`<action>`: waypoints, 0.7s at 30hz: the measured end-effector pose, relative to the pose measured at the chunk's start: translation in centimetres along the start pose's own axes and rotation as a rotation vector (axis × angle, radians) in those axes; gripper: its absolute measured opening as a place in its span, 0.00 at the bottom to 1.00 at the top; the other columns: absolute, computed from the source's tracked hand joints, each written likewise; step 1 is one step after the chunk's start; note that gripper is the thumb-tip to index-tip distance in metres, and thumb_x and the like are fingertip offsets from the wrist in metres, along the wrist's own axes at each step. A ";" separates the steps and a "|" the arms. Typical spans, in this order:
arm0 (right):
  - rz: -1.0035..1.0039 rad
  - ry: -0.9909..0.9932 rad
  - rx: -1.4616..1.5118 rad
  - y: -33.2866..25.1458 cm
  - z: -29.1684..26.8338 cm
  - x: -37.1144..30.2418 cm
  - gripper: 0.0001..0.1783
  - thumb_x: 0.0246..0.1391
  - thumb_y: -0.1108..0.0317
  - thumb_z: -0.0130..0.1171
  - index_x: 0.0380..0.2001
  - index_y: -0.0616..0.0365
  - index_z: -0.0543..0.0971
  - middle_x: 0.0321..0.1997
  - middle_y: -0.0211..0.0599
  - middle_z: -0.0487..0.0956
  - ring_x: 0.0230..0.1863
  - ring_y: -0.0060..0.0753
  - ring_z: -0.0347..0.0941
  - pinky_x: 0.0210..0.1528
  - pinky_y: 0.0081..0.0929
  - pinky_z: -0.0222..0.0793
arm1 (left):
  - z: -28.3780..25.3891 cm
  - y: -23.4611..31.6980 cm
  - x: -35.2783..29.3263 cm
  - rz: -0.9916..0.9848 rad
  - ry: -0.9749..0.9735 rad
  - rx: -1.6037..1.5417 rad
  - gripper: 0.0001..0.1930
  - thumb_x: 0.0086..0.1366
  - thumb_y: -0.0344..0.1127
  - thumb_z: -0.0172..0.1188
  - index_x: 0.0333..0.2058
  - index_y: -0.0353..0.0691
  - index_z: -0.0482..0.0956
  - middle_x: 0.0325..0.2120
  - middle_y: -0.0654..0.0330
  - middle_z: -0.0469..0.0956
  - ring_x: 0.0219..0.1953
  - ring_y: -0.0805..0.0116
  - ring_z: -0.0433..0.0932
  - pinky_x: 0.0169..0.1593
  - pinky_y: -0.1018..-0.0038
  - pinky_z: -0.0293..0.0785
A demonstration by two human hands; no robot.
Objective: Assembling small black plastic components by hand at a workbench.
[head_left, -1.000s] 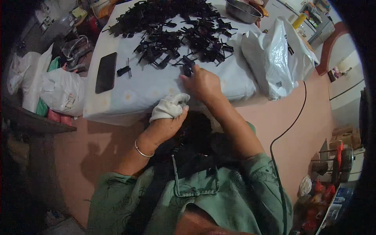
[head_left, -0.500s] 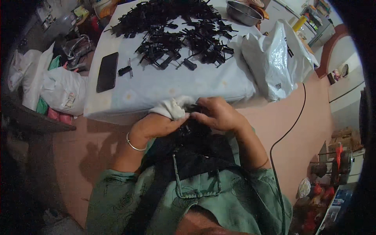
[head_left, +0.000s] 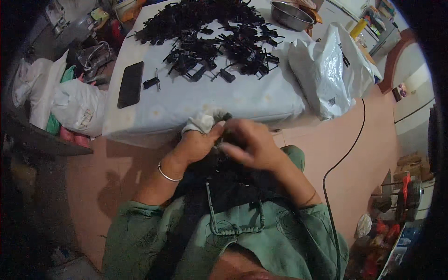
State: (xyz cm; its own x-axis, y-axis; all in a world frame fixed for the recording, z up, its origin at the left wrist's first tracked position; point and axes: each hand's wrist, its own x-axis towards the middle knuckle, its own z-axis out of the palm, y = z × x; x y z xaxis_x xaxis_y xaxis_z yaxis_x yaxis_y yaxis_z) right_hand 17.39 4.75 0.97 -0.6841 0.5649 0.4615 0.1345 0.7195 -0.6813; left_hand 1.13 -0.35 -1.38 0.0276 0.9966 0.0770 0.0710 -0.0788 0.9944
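My left hand is closed round a bunched white cloth, just off the table's front edge. A small black part pokes out of the cloth beside my thumb; its exact kind is hidden. Close on the right is my right hand, its thumb and fingers curled near that part. Motion smears those fingers, so I cannot tell whether they grip anything. On the table, a single black plastic piece with a thin metal rod lies apart from a large heap of similar black pieces.
A dark phone lies at the table's left side. A white plastic bag stands at the right edge, with a metal bowl behind it. White sacks are stacked at the left. A black cable runs down the right.
My right hand has turned and shifted slightly down, its fingers now blurred. My left hand has moved a little right, and the cloth is bunched tighter with the black part's end showing above.
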 end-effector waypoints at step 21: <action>0.336 -0.012 0.165 1.0 1.7 -0.3 0.14 0.56 0.65 0.46 0.22 0.64 0.69 0.15 0.33 0.65 0.22 0.17 0.58 0.24 0.21 0.58 | 1.6 1.3 -0.6 0.439 0.275 0.521 0.08 0.49 0.25 0.53 0.31 0.32 0.72 0.24 0.52 0.72 0.25 0.62 0.74 0.29 0.73 0.70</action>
State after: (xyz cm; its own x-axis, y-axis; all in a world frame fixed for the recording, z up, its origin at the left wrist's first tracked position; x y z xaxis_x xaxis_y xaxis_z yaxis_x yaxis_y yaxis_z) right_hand 16.47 4.59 -0.80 -0.6300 0.7529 0.1904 0.2364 0.4195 -0.8764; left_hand 2.79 -1.04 -0.21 -0.0834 0.8351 0.5437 0.5777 -0.4041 0.7092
